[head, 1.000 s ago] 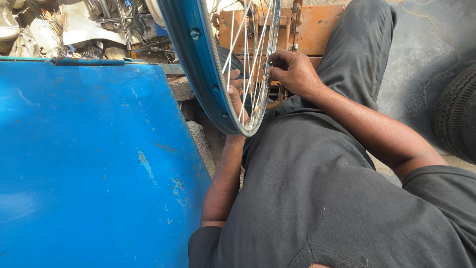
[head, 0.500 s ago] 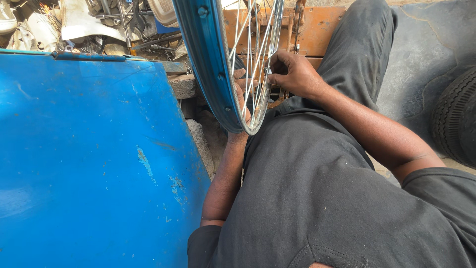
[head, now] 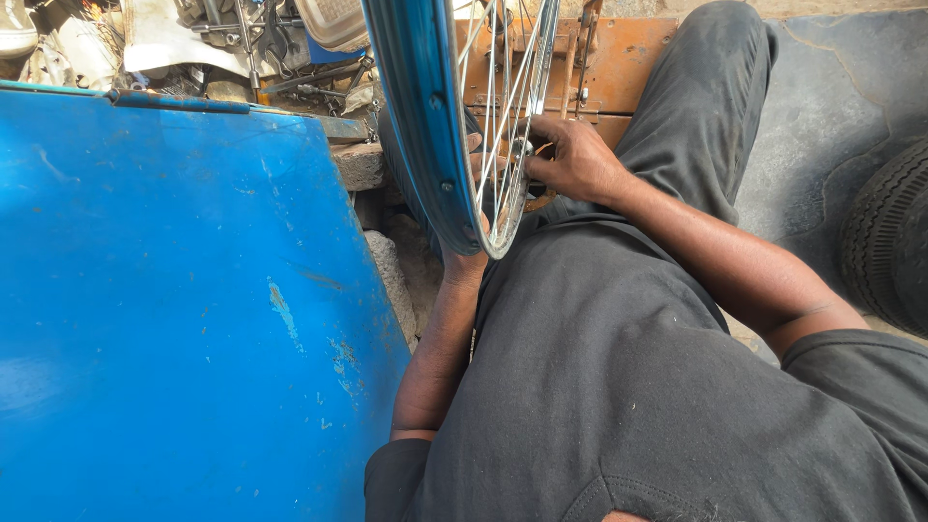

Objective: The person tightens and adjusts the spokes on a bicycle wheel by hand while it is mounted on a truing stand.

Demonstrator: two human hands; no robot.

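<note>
The right hand point(head: 577, 159) is closed around a small part at the centre of a spoked wheel point(head: 425, 126), fingertips pinched at the hub where the spokes point(head: 503, 116) meet; what exactly it pinches is too small to tell. The left hand point(head: 478, 174) reaches up behind the wheel, mostly hidden by rim and spokes, so whether it grips or only braces cannot be told; its place suggests it steadies the wheel from the far side while the right works the hub. The one wheel stands upright on edge between the person's knees, its blue rim toward the camera, probably so the hub sits within reach of both hands. Many thin metal spokes cross it, too many to count. Behind it lies one rusty orange metal plate point(head: 619, 68). To the left a single large blue metal panel point(head: 174, 309) fills the view, with a heap of metal scrap and tools point(head: 242, 48) past its top edge. One black rubber tyre point(head: 889, 242) lies at the right edge.
</note>
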